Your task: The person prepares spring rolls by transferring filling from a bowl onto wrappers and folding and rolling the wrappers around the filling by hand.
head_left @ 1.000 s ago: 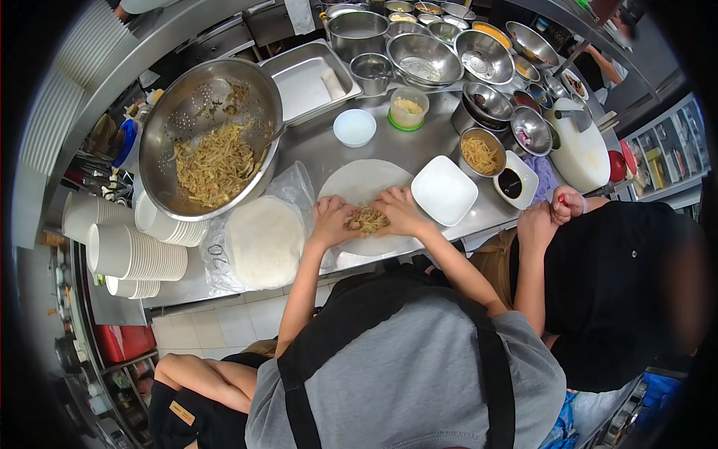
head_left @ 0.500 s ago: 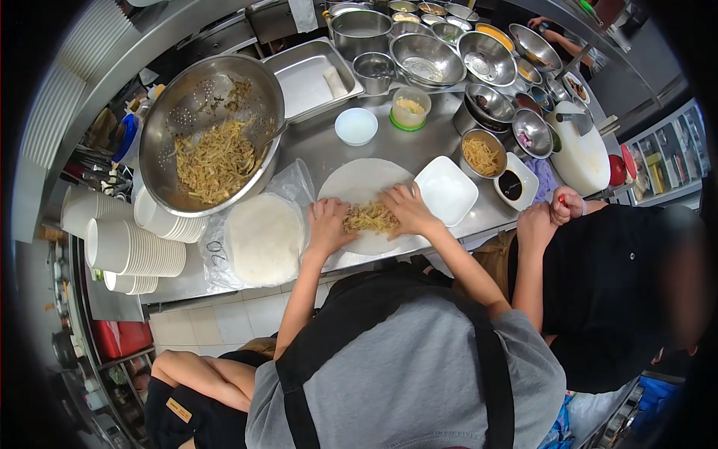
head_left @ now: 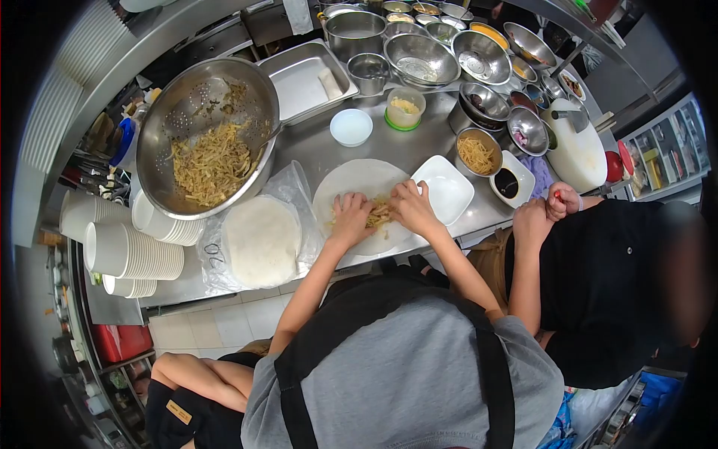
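Left hand and right hand close together over a mound of shredded filling, fingers bent around it from either side; whether either grips any of it, cannot tell. Filling lies between the hands, on a thin round wrapper flat on the steel counter. Wrapper's near rim close to the counter's near edge; forearms cross that edge. Bare steel ahead of the hands, reaching to a small white bowl and a clear tub of pale yellow bits on a green base. Right side tight: square white dish near the right hand, by the wrapper's rim. Left of the left hand, a plastic bag near the wrapper, round pale sheets lying on it. Farther left and ahead, big perforated bowl, shredded food heaped inside. Ahead, past the left hand, a steel tray with one white roll at its right end. Beyond the square dish, rightward: steel bowl of yellow strips, then sauce dish, dark liquid in it.
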Demonstrator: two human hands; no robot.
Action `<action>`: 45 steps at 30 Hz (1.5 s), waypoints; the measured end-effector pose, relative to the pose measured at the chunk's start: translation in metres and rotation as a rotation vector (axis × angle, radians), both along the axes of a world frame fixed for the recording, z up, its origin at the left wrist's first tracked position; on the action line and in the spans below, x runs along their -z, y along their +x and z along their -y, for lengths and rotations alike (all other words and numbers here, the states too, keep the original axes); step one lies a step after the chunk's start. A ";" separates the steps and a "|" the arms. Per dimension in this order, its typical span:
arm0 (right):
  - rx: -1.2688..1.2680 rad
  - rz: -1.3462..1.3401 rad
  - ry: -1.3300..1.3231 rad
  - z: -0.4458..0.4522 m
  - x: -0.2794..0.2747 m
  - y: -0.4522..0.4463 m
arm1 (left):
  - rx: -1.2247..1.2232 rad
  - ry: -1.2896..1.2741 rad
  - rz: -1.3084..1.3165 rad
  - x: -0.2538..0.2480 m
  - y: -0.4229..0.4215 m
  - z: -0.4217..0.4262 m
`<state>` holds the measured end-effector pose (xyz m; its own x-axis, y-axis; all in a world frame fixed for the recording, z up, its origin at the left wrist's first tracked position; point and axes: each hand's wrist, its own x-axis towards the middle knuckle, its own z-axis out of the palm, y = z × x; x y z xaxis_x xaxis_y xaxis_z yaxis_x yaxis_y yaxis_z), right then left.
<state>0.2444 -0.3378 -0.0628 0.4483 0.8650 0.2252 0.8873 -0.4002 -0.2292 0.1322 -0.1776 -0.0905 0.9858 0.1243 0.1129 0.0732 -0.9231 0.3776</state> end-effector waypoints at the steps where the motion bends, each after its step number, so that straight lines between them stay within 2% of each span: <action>1: 0.005 0.007 -0.011 -0.001 0.008 0.003 | 0.017 -0.003 0.000 0.000 0.000 -0.001; 5: -0.028 -0.011 -0.076 0.000 0.004 0.003 | 0.015 -0.068 -0.005 -0.023 -0.007 -0.012; 8: 0.087 -0.017 0.101 -0.006 -0.003 0.006 | -0.015 -0.069 0.004 -0.025 -0.009 -0.027; 11: 0.129 0.178 -0.031 -0.016 0.016 0.014 | -0.066 -0.047 0.035 0.001 0.003 -0.040; 14: 0.116 0.214 -0.171 -0.028 0.017 0.011 | -0.042 -0.101 0.004 0.013 0.022 -0.036; 17: 0.145 0.166 -0.289 -0.036 0.021 0.011 | 0.032 -0.052 -0.023 0.008 0.037 -0.028; 19: 0.151 0.070 -0.254 -0.042 0.031 0.013 | 0.066 0.037 -0.107 -0.006 0.041 -0.028; 22: 0.106 -0.082 -0.217 -0.052 0.032 0.017 | 0.093 -0.039 -0.148 -0.013 0.031 -0.037; 26: -0.012 -0.292 -0.188 -0.055 0.020 0.018 | 0.015 -0.128 -0.031 -0.020 0.001 -0.051; 29: 0.059 -0.231 -0.108 -0.053 0.026 0.024 | -0.120 -0.103 0.005 -0.011 -0.016 -0.063; 31: 0.034 -0.202 -0.158 -0.054 0.037 0.021 | -0.204 -0.058 0.006 0.003 -0.020 -0.068; 34: -0.019 -0.233 -0.190 -0.058 0.037 0.011 | -0.178 -0.071 -0.113 0.011 -0.016 -0.067; 37: -0.031 -0.293 -0.146 -0.055 0.022 0.012 | -0.049 -0.145 -0.212 0.007 -0.010 -0.062; 40: -0.040 -0.296 -0.089 -0.052 0.022 0.015 | -0.022 -0.237 -0.184 0.000 -0.011 -0.062; 43: -0.021 -0.246 -0.041 -0.051 0.017 0.008 | -0.155 -0.098 0.034 0.001 -0.028 -0.070; 45: -0.002 -0.219 -0.042 -0.050 0.017 0.006 | -0.223 0.005 0.012 0.006 -0.037 -0.074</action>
<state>0.2501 -0.2882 -0.0796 0.4807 0.8726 0.0866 0.8189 -0.4114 -0.4003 0.0948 -0.1034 -0.0963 0.9326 0.3384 0.1256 0.2712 -0.8865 0.3748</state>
